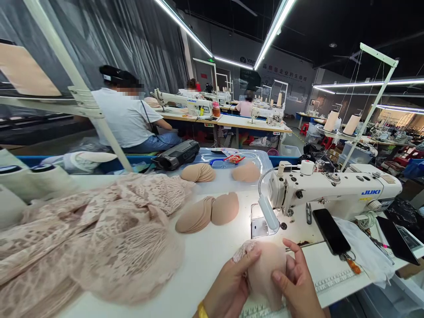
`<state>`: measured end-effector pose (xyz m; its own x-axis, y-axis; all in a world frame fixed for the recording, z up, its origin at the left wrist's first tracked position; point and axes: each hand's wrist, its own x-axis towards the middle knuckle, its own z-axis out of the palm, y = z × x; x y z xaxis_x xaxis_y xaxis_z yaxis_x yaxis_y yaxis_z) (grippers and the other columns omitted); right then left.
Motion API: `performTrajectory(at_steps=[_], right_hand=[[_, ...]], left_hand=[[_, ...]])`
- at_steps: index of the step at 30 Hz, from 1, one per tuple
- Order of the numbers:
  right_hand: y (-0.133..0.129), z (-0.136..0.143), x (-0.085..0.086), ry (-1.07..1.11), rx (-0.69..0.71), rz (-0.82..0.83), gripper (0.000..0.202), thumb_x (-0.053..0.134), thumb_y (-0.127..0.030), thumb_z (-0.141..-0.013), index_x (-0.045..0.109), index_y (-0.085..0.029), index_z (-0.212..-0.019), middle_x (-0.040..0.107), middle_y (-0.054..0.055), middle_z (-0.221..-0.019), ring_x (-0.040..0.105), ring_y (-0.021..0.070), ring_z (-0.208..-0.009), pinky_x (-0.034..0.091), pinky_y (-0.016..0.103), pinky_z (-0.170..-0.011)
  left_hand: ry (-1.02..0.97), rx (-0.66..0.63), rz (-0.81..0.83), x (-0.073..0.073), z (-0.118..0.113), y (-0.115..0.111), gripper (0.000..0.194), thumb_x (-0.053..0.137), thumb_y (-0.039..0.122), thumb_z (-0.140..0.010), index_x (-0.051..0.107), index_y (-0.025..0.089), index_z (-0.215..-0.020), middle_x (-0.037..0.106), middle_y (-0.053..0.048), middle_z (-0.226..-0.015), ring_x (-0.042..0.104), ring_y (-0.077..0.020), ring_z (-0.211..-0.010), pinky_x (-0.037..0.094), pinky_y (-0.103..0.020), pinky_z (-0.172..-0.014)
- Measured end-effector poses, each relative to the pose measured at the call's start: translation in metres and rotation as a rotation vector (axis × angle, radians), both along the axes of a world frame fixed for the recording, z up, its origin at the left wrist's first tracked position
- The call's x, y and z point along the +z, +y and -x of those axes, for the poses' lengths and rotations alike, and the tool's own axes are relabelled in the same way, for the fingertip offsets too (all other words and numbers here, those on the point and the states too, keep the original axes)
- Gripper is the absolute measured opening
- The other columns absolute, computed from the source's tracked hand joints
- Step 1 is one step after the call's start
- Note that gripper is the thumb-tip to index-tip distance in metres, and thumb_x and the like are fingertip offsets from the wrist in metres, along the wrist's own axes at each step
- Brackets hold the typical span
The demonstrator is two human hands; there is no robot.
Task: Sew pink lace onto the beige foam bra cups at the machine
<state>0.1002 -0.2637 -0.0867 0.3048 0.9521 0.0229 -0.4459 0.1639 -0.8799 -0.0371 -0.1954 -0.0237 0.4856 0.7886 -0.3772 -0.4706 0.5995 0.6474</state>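
Observation:
Between my two hands, just in front of the sewing machine [331, 190], is a beige bra cup [266, 269] with pale lace at its upper left edge. My left hand [233, 280] grips its left side, thumb on top. On the right side, my right hand [296, 280] pinches the cup with the thumb, its index finger raised. A stack of beige cup pads [195, 215] lies on the table beyond my left hand, touching a single pad [225, 208]. Farther back are another stack of pads [198, 172] and one more pad [246, 172].
Beige lace fabric [122, 238] is heaped across the left of the table. Thread snips [308, 213], a black phone [331, 231] and white cloth [364, 251] lie at the right. A clear plastic tray [261, 159] sits behind. A co-worker [126, 115] sits beyond at left.

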Motion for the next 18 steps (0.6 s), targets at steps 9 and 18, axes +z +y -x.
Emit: performTrajectory(at_steps=[9,18], right_hand=[[-0.008,-0.050,0.004,-0.596,0.181,-0.116,0.079,0.079,-0.025,-0.082,0.047,-0.033,-0.154,0.070,0.001,-0.094,0.065,0.0218,-0.081,0.047,0.035,-0.077],[0.088,-0.081,0.039,-1.761,0.136,-0.698,0.029,0.059,-0.003,-0.094,0.066,-0.026,-0.077,0.068,-0.001,-0.076,0.053,0.0187,-0.082,0.037,0.030,-0.072]], left_hand=[[0.162,-0.612,-0.676,0.042,0.040,0.020,0.015,0.088,0.029,-0.070,0.080,0.021,-0.079,0.077,-0.009,-0.084,0.070,-0.0307,-0.082,0.056,-0.039,-0.080],[0.690,-0.871,-1.845,0.001,0.015,0.079,0.025,0.061,0.001,-0.060,0.071,0.023,-0.067,0.075,-0.004,-0.103,0.069,-0.0274,-0.090,0.032,-0.055,-0.111]])
